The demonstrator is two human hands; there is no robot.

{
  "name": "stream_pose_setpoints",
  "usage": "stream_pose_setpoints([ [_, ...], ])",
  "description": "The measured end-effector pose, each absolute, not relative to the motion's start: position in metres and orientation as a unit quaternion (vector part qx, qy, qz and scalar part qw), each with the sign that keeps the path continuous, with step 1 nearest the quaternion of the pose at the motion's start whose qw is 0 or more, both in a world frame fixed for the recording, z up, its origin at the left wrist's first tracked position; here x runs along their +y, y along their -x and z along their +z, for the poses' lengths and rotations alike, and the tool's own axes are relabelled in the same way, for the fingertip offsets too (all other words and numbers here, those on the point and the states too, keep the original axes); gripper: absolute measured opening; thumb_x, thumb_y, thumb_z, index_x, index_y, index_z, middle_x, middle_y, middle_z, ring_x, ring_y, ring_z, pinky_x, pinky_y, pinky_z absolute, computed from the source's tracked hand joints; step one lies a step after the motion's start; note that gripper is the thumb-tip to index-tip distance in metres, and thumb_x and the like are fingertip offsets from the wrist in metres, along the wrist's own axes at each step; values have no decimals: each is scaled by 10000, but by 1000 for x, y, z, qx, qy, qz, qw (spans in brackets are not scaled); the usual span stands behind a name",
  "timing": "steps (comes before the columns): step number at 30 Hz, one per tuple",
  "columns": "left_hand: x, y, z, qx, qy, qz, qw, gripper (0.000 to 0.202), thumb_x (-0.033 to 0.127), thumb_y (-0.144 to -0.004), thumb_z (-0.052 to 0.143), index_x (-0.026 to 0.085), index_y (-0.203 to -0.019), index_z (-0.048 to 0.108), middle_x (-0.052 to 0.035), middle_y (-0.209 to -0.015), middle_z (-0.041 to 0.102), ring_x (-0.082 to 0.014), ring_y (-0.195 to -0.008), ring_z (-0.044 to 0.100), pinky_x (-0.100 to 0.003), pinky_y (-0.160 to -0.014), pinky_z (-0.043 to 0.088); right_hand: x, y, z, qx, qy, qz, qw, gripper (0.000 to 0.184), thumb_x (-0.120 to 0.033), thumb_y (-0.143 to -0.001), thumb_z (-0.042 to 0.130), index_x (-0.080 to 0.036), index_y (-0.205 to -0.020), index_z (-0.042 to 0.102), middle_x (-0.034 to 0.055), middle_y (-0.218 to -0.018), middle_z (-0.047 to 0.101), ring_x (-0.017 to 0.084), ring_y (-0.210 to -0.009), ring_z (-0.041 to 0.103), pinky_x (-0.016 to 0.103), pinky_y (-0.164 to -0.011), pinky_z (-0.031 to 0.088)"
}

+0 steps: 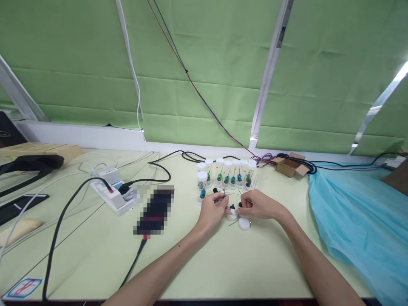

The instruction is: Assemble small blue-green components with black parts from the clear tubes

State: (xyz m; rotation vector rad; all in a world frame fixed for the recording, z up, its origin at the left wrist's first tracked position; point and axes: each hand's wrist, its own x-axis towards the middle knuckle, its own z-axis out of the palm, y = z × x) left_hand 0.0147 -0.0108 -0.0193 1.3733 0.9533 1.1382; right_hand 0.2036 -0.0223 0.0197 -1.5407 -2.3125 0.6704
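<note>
My left hand (213,209) is closed in a pinch on a thin metal pin with a small bead on it, held just above the pale green table (223,263). My right hand (256,205) is closed too, its fingertips on a small black piece beside an open clear vial (232,213) lying between the hands. A loose white cap (244,223) rests on the table under my right hand. Behind the hands stands a row of clear vials with white caps (227,173), each holding a pin with blue, green or dark beads.
A white power strip (112,192) with plugged cables sits at the left, next to a blurred dark device (155,210). A blue plastic sheet (360,225) covers the right side. A small open cardboard box (289,165) and black cables lie by the wall.
</note>
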Motion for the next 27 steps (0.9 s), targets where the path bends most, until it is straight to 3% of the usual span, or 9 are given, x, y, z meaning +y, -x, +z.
stream_pose_setpoints([
  [5, -11, -15, -19, 403, -570, 486, 526, 227, 342, -744, 675, 129, -820, 658, -46, -676, 668, -175, -556, 649, -287, -582, 515, -23, -211, 20, -796, 541, 264, 56, 436, -569, -612, 741, -184, -597, 536, -23, -576, 543, 111, -531, 438, 238, -457, 269],
  [10, -11, -15, -19, 399, -570, 489, 526, 237, 352, -740, 681, 132, -827, 668, -49, -673, 681, -179, -555, 655, -291, -602, 508, -25, -207, 14, -791, 547, 272, 34, 466, -583, -525, 784, -195, -632, 549, -19, -611, 565, 118, -526, 465, 234, -442, 281],
  [19, -9, -15, -22, 400, -581, 479, 522, 211, 334, -779, 642, 132, -837, 649, -27, -602, 647, -177, -555, 655, -282, -599, 519, -24, -208, 21, -809, 523, 260, 69, 252, -384, -669, 704, -190, -634, 547, -32, -571, 523, 109, -524, 426, 229, -458, 277],
  [27, -11, -15, -21, 399, -571, 485, 529, 233, 359, -756, 670, 137, -823, 652, -26, -605, 649, -170, -528, 644, -274, -566, 512, -16, -219, 9, -785, 586, 174, 98, 269, -428, -663, 717, -194, -709, 590, 32, -702, 590, 171, -627, 509, 247, -506, 317],
])
